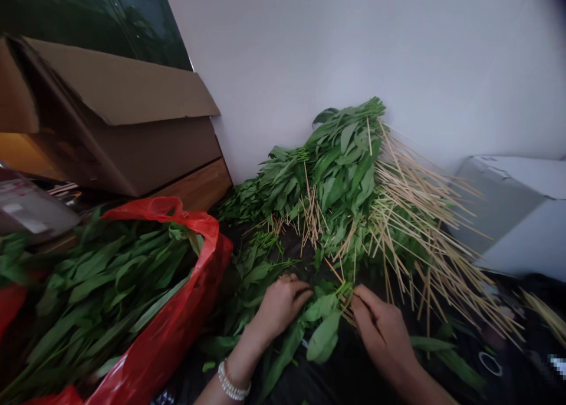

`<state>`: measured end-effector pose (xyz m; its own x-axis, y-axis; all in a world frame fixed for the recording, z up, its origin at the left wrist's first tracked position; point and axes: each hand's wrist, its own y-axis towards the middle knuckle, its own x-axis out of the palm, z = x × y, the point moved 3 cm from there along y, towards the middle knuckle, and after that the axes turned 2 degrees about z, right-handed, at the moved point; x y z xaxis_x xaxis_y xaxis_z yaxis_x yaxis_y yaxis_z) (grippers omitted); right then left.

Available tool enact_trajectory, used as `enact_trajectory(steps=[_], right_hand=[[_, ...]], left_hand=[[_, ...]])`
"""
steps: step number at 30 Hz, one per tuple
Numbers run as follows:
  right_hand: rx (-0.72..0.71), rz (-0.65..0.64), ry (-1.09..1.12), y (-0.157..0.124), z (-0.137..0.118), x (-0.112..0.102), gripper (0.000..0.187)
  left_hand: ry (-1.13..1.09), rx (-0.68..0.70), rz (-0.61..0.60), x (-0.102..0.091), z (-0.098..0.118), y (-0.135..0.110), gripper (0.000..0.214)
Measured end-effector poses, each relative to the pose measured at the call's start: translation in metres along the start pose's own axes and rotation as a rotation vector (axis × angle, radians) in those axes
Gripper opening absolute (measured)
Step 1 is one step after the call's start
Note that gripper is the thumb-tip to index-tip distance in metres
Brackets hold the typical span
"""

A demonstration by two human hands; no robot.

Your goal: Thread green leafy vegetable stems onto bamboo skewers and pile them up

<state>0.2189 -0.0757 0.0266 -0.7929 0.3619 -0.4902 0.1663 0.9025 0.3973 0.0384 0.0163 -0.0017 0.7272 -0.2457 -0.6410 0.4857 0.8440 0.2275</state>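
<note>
My right hand (382, 328) pinches the stem end of a small bunch of green leaves (325, 334), where thin wooden skewers also show by the fingertips. To the left of that bunch, my left hand (285, 305) has its fingers curled together above a low pile of loose leafy stems (254, 275); whatever is between its fingertips is hidden. Beaded bracelets circle the left wrist. Just beyond both hands rises a heap of leafy bunches (340, 157), with many wooden skewers (424, 222) sticking out toward the right.
A red plastic bag (177, 316) full of long leafy stems (110, 269) lies at the left. Behind it stands an open cardboard box (163, 145). A white wall (375, 39) backs the heap, and a white box (522, 216) is at the right. Black sheeting covers the work surface.
</note>
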Motion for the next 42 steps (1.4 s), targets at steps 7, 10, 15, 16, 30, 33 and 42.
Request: enact_trajectory(steps=[7,10,15,16,30,33,42], right_hand=[[-0.028,-0.053,-0.039,-0.005,0.008,0.011,0.023],[-0.034,-0.09,-0.06,-0.007,0.011,0.018,0.023],[-0.059,-0.118,-0.145,-0.01,0.01,0.025,0.022],[-0.065,-0.122,-0.165,-0.01,0.009,0.026,0.022],[-0.126,-0.143,-0.305,-0.014,0.007,0.034,0.024],[-0.135,-0.128,-0.335,-0.014,0.007,0.034,0.023],[-0.145,-0.087,-0.378,-0.014,0.009,0.035,0.022]], left_hand=[[-0.195,-0.08,0.121,-0.008,-0.005,0.007,0.012],[-0.495,-0.226,0.194,-0.012,-0.009,0.01,0.013],[-0.931,-0.394,0.233,-0.014,-0.009,0.008,0.032],[-1.011,-0.437,0.223,-0.013,-0.009,0.007,0.039],[-0.995,-0.476,0.156,-0.007,-0.005,0.005,0.033],[-0.9,-0.427,0.15,-0.007,-0.002,0.005,0.031],[-0.89,-0.411,0.099,-0.007,0.0,0.004,0.029]])
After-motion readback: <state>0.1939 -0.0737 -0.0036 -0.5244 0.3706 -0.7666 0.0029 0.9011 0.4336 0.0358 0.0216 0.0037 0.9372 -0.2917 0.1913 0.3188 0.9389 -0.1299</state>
